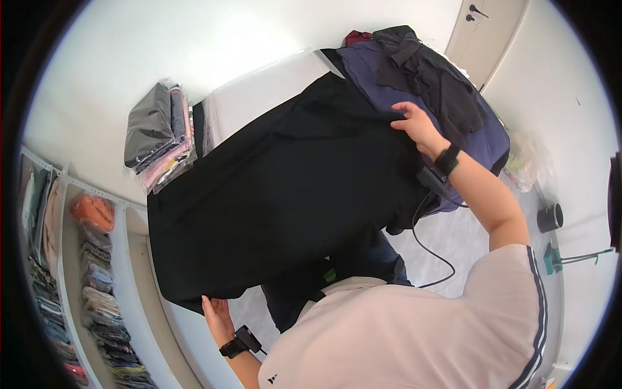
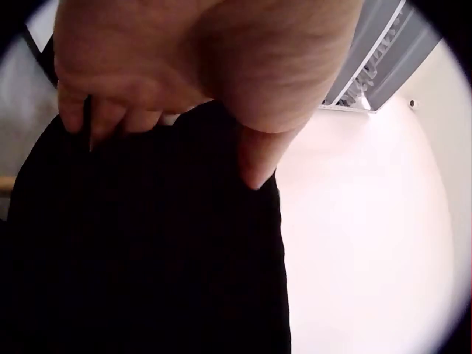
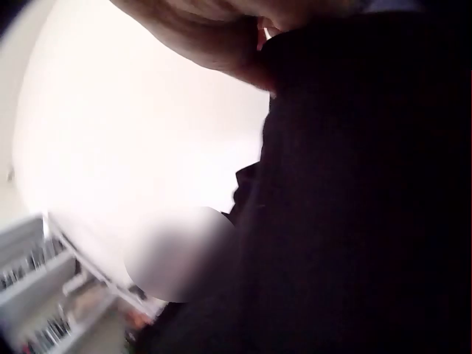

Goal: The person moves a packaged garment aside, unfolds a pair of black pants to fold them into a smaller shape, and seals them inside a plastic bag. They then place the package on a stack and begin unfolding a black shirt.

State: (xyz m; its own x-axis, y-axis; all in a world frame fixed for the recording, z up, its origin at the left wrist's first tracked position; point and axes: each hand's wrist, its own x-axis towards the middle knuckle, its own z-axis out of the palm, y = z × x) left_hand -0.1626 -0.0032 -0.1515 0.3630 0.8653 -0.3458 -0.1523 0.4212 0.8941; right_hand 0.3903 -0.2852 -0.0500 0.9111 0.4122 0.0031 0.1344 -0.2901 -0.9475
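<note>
A large piece of black cloth (image 1: 278, 188), its garment type not showing, stretches from the front left to the back right in the head view. My left hand (image 1: 219, 318) pinches its near-left corner; in the left wrist view the thumb (image 2: 259, 158) lies on the near face, with the other fingers partly hidden at the top edge. At the far right end, my right hand (image 1: 420, 131) grips the cloth's edge between thumb and fingers. The right wrist view has that hand (image 3: 221, 37) at the top of the dark cloth (image 3: 354, 192), most fingers hidden.
Bagged folded clothes (image 1: 155, 133) are stacked at the back left. A purple-blue cloth (image 1: 369, 65) and a dark crumpled garment (image 1: 427, 78) lie at the back right. Shelves (image 1: 71, 259) of packed clothes stand at left. A black cable (image 1: 435, 254) hangs from the right wrist device.
</note>
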